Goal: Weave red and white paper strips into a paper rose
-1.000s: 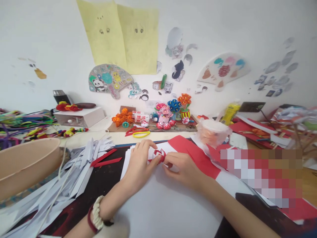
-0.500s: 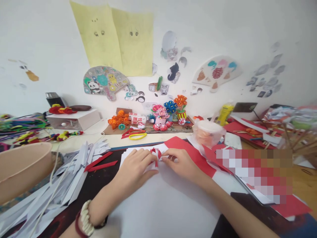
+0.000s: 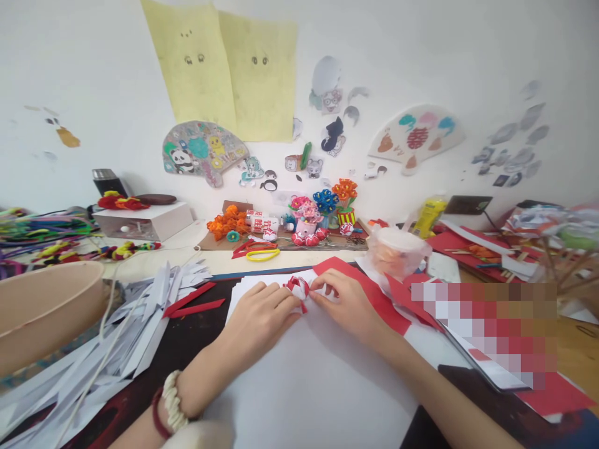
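A small folded piece of red and white paper strips is between my hands, above a stack of white paper. My left hand grips its left and near side, with the fingers bent over it. At its right edge, my right hand pinches it between thumb and index finger. My fingers hide part of the folds. Behind my right hand lies a sheet of red paper. Two loose red strips rest on the dark table left of the stack.
Many white paper strips are heaped at left beside a beige tub. Yellow-handled scissors lie beyond the stack. A lidded plastic cup stands at right, near a blurred-out patch. Small flower pots line the back.
My left fingers have closed further over the near side of the folded paper, and its red tip has turned downward. My right hand still pinches its right side. The view shifted slightly.
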A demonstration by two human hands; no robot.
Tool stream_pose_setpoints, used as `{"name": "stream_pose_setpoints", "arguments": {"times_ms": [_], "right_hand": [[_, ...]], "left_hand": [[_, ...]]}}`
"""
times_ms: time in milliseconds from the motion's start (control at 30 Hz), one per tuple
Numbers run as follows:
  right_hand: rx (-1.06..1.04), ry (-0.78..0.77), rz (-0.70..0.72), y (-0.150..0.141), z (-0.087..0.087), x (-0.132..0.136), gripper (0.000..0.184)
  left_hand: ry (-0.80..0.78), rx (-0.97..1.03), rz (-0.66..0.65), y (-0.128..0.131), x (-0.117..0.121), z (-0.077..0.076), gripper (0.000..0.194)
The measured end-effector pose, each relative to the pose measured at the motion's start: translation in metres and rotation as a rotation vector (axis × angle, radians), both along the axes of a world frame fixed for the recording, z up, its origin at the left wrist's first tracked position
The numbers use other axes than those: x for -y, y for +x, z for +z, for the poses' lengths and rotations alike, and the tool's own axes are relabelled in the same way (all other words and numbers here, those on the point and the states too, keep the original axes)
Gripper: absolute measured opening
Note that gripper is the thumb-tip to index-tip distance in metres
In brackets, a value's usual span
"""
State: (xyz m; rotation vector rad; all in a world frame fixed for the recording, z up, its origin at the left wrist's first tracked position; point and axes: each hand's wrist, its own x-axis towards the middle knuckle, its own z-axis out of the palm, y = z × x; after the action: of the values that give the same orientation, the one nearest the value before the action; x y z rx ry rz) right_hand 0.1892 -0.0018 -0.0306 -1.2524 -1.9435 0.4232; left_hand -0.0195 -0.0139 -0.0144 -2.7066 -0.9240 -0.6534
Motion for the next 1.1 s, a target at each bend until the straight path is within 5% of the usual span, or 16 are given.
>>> {"name": "stream_pose_setpoints", "arguments": {"times_ms": [433,600,767,1100], "right_hand": [[-0.032,-0.024,0.003,-0.003,0.004,0.004,0.008],[0.028,0.21,0.012,-0.004,-0.001,0.005,0.036],[0.155,0.476,0.101,-0.004,-0.007,0.005,0.012],[0.184,0.57,0.211,-0.002,-0.008,0.002,0.018]], "left_hand": [[0.197,0.129,0.011,0.006,-0.002,-0.005,0.016],[0.208,0.145,0.021,0.005,-0.002,-0.005,0.016],[0.208,0.157,-0.021,0.004,-0.002,-0.007,0.015],[0.192,0.16,-0.042,0.003,-0.002,-0.006,0.016]]}}
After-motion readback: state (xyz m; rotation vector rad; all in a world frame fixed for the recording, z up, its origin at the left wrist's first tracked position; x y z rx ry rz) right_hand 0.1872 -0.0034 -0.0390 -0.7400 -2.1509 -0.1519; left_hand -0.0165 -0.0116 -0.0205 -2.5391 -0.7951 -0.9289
